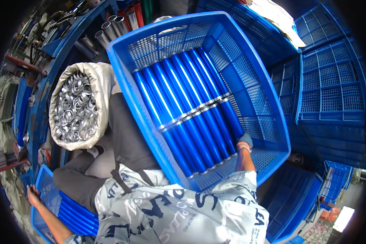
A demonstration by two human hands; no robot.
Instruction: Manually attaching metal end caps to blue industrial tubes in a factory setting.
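While gloved right hand (245, 141) rests on outermost blue tube (227, 118), fingers curled over it, inside big blue crate (272, 122); half-filled row laid. Left hand (32, 195) spread on lower crate (40, 183) rim, holding more tubes.

View: a single head camera is looking steeply down from above the person's own chest and lap.
Facing: it is pointing forward and down, so the patterned shirt (179, 211) is filling the near edge and the stacked blue crates (333, 81) are sitting far right.
Nearness: it is sitting close over the blue crate (268, 105) of blue tubes (183, 110), which is taking up the middle of the frame.
Lens: the fisheye is bending the crate rims and darkening the corners.
Sides: the sack of metal rings (75, 107) is lying left; the lower crate (49, 195) is showing near left.
Shared view: only one view is showing, so no overlap.
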